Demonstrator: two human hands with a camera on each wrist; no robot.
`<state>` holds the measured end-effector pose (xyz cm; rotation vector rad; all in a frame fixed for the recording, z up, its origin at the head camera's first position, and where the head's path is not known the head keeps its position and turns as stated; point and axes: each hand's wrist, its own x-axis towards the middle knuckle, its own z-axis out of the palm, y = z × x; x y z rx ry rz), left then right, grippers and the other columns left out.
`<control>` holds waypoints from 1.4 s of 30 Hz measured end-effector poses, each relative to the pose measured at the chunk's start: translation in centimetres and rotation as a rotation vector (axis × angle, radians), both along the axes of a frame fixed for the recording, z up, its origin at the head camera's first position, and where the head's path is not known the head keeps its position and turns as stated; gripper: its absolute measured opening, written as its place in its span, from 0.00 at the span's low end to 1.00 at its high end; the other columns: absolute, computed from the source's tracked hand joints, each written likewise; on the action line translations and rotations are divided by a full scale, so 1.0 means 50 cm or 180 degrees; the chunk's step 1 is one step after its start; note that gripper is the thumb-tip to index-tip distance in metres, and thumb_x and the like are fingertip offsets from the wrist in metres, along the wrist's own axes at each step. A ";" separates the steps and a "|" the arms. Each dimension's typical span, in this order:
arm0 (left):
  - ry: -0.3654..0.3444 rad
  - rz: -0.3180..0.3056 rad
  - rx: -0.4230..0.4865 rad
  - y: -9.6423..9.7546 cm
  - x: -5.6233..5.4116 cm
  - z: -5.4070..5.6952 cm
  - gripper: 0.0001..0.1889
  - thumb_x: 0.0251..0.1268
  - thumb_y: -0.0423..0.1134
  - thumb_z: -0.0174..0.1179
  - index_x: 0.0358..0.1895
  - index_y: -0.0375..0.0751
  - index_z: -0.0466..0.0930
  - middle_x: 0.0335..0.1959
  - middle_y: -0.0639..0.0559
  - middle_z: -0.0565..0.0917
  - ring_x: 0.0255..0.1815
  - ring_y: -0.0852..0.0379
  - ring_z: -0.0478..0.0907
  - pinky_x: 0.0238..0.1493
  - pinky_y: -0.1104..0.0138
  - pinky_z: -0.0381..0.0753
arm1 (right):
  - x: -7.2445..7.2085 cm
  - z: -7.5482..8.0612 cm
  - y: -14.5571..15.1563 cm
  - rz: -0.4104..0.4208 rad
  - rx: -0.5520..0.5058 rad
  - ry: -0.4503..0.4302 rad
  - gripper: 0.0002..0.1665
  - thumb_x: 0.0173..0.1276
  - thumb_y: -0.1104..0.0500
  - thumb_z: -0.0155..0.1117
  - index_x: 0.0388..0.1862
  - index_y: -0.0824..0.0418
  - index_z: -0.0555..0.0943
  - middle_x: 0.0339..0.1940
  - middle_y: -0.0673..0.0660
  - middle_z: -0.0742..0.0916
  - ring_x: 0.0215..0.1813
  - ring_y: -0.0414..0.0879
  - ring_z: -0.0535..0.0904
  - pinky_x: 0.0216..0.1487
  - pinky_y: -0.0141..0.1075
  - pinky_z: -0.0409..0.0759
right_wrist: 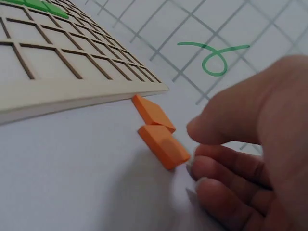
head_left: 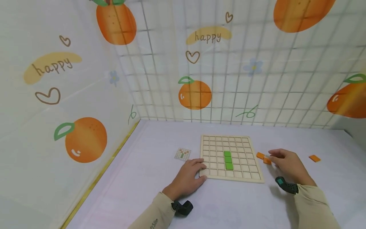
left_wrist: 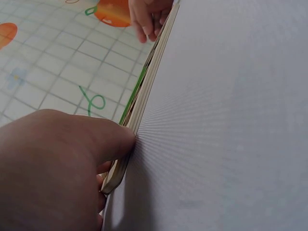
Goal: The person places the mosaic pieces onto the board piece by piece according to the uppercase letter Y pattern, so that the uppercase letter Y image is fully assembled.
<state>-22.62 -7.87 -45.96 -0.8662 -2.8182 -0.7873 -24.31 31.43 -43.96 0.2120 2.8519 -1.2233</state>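
Observation:
A square wooden grid board (head_left: 213, 174) lies on the table, with a short column of green tiles (head_left: 228, 160) in its middle cells. My left hand (head_left: 187, 176) holds the board's near left corner; in the left wrist view its thumb (left_wrist: 113, 139) presses the board's edge. Just right of the board, my right hand (head_left: 288, 163) hovers by two orange tiles, a farther one (right_wrist: 155, 110) and a nearer one (right_wrist: 163, 146). These two lie end to end. Its thumb and bent fingers are apart at the nearer tile, with nothing visible between them.
A small card (head_left: 182, 154) printed with a coloured grid pattern lies left of the board. Another orange tile (head_left: 315, 158) lies farther right, beyond the right hand. Behind the table rises a white cloth wall (head_left: 160, 92) printed with grid lines and oranges.

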 end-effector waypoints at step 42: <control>-0.0094 -0.0018 0.0025 0.002 -0.003 -0.003 0.19 0.71 0.48 0.60 0.61 0.48 0.80 0.72 0.55 0.70 0.71 0.55 0.65 0.71 0.56 0.65 | 0.005 -0.012 0.008 0.0296 0.0319 0.0207 0.18 0.67 0.59 0.66 0.52 0.68 0.79 0.47 0.64 0.85 0.48 0.57 0.78 0.43 0.45 0.76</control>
